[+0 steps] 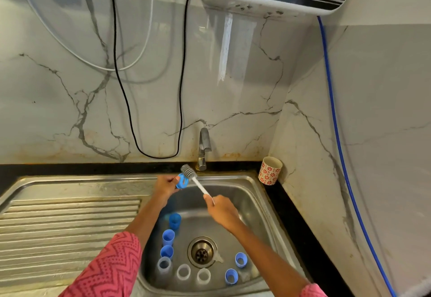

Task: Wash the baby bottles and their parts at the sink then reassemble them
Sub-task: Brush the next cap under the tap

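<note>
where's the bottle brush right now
In the head view, the bottle brush is held over the back of the sink, just below the tap: right hand grips its handle, bristles against the blue ring in the left hand.

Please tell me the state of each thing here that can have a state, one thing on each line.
left hand: grips the blue ring
right hand: grips the brush by its handle
brush: bristles against the blue ring
tap: no water visible
sink: drain uncovered
patterned cup: tilted against the wall
</note>
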